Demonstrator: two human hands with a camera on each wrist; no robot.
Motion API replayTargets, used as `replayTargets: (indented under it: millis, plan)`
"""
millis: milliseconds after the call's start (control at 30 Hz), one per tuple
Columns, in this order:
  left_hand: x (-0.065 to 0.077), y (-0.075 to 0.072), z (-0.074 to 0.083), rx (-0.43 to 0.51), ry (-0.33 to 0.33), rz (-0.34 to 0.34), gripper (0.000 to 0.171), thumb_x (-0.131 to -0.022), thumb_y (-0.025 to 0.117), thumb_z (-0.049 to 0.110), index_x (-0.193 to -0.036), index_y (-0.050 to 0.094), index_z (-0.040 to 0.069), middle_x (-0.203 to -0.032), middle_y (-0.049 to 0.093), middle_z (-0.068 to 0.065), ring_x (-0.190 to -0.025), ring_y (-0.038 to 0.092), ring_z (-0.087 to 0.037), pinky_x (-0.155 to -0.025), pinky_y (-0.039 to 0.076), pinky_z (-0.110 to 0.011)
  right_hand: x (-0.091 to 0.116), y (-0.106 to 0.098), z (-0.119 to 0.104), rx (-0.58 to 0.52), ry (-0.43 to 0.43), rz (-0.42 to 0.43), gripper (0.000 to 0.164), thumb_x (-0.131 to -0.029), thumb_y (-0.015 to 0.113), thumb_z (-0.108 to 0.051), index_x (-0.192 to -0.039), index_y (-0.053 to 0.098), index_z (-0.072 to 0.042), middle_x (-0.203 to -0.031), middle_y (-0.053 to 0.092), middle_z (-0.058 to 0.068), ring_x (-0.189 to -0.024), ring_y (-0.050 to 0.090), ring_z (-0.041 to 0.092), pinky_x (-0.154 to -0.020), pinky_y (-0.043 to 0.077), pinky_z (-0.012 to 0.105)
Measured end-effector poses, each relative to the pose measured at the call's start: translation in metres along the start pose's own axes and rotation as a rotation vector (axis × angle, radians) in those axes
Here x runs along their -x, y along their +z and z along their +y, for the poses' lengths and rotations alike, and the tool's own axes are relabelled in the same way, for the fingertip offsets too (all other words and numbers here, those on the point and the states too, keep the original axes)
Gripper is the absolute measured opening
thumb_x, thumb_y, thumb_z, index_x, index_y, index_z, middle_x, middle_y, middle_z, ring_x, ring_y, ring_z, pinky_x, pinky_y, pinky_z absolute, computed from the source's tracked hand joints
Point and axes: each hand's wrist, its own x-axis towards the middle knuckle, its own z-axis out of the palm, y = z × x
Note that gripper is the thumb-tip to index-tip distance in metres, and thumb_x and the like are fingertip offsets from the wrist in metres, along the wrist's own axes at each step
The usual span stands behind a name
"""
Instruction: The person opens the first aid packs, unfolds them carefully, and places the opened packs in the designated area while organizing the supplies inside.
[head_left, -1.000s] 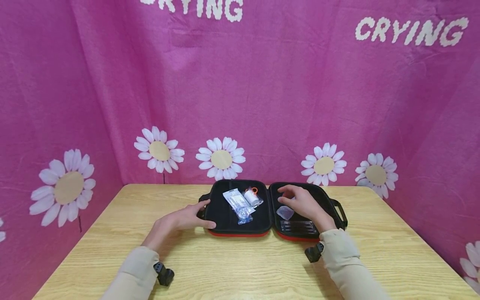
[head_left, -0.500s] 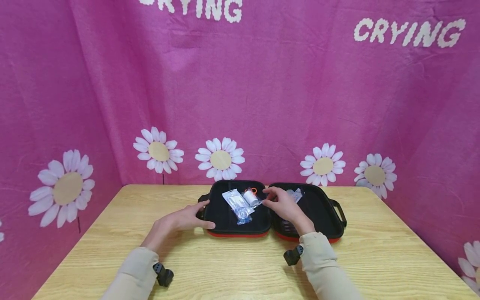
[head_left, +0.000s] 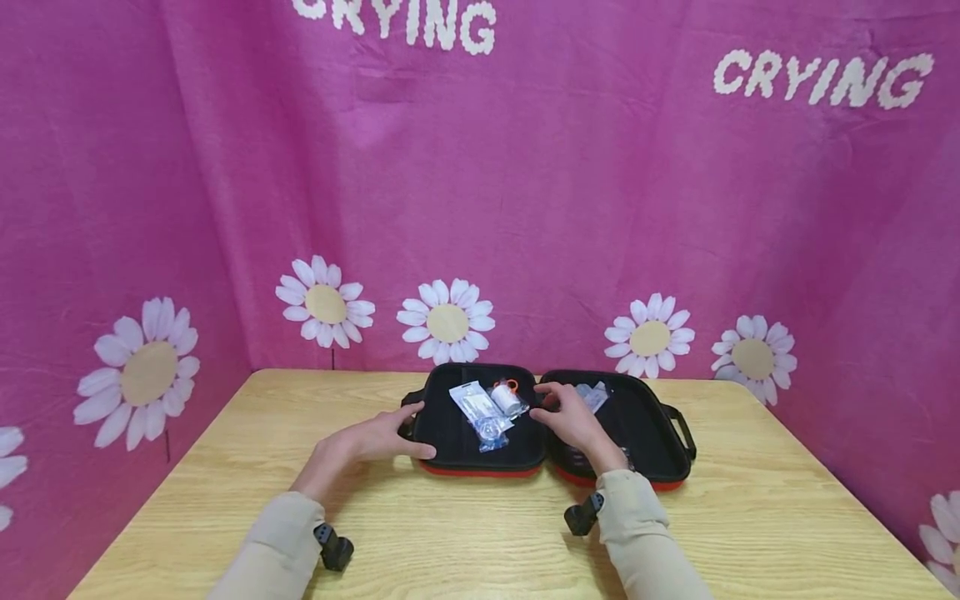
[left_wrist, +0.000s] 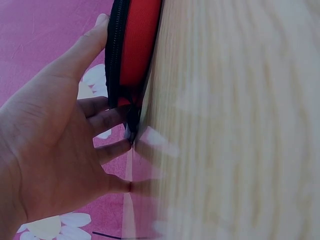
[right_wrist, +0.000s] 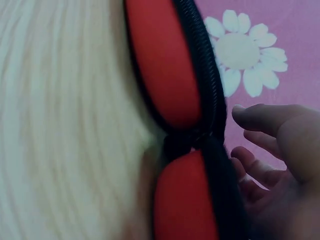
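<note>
A red case with a black lining [head_left: 442,433] lies unfolded on the table. My left hand [head_left: 378,437] rests at its left end, thumb along the front corner. In the left wrist view the fingers of that hand [left_wrist: 55,135] reach behind the case's zipped edge [left_wrist: 137,45]. A clear packet with a white label [head_left: 472,402], a white roll in clear wrap [head_left: 507,402] and an orange looped thing [head_left: 513,384] lie in the left half. Over the hinge hovers my right hand [head_left: 576,419], fingers loosely bent, with nothing seen between them in the right wrist view.
Another clear packet [head_left: 596,395] sits in the right half, partly behind my right hand. Small items near that half's front are mostly hidden by the wrist. A black handle [head_left: 681,429] sticks out at right. The wooden table [head_left: 450,533] meets a pink curtain [head_left: 480,183].
My right hand has moved left from above the right half to the hinge, then barely shifted. The left hand stays at the case. The head view has tilted slightly.
</note>
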Motion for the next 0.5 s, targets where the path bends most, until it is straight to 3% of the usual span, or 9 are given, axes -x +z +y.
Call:
replayTargets:
  millis: [233,333,500]
  plan:
    - [0.001,0.002,0.001,-0.011,-0.010,-0.003,0.102,-0.077,0.075,0.062,-0.158,0.026,0.025,-0.155,0.040,-0.011,-0.141,0.037,-0.031,-0.114,0.033,-0.061,0.006,0.001,0.011,0.025,0.039,-0.045,0.044,-0.085,0.075,-0.017,-0.123,0.063,0.001,-0.103,0.061,0.021,-0.098,0.057,0.031,-0.088,0.047,0.046]
    - [0.002,0.000,0.003,-0.017,-0.014,-0.012,0.102,-0.078,0.074,0.062,-0.159,0.025,0.025,-0.158,0.037,-0.012,-0.144,0.034,-0.033,-0.114,0.031,-0.061,0.005,0.000,0.012,-0.018,0.087,-0.096,0.047,-0.088,0.073,-0.019,-0.128,0.061,0.002,-0.101,0.060,0.020,-0.084,0.058,0.025,-0.074,0.051,0.038]
    - [0.004,-0.006,0.011,-0.052,-0.029,-0.035,0.102,-0.078,0.074,0.063,-0.159,0.025,0.025,-0.161,0.032,-0.012,-0.148,0.026,-0.036,-0.115,0.026,-0.064,0.006,0.000,0.015,-0.103,0.143,-0.133,0.048,-0.091,0.071,-0.018,-0.133,0.058,0.001,-0.094,0.059,0.013,-0.061,0.051,0.015,-0.054,0.048,0.027]
